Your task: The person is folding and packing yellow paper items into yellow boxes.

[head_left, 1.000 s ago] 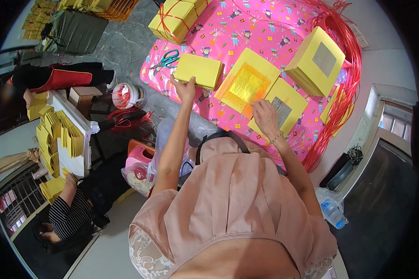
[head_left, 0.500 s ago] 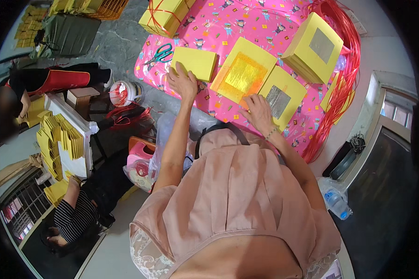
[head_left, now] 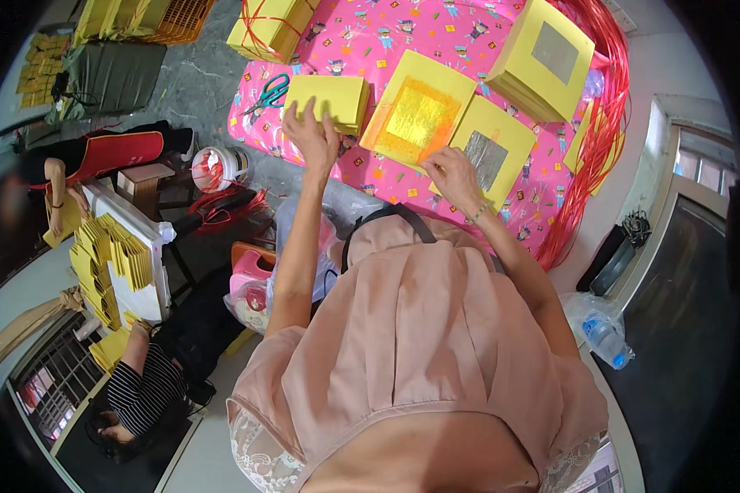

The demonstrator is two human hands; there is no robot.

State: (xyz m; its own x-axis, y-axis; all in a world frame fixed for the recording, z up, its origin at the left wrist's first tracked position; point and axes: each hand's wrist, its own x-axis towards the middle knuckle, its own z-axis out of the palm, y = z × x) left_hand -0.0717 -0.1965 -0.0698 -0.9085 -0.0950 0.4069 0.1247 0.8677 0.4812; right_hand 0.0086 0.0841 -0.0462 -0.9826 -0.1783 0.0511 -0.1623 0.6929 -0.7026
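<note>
My left hand (head_left: pixel 314 141) is open, fingers apart, at the near edge of a small stack of yellow paper (head_left: pixel 327 100). Whether its fingertips touch the stack is hard to see. To the right lies a yellow paper stack (head_left: pixel 423 72) with an orange-bordered gold foil square (head_left: pixel 422 115) on top. My right hand (head_left: pixel 454 174) is closed in a pinch at the near right corner of that square; what lies between the fingertips is hidden. Partly beneath my right hand is another yellow stack (head_left: pixel 508 156) with a silver foil square (head_left: pixel 487 158).
Teal-handled scissors (head_left: pixel 273 94) lie on the pink patterned tablecloth (head_left: pixel 370 177). A tall yellow stack (head_left: pixel 543 62) and red plastic strands (head_left: pixel 580 197) stand at right, a tied bundle (head_left: pixel 271 29) at the back. Two people work at left around a white table (head_left: pixel 137 297) with yellow packets.
My left hand has drawn back slightly from the top of the small stack. My right hand's fingers have curled together at the foil square's corner. The view has shifted a little.
</note>
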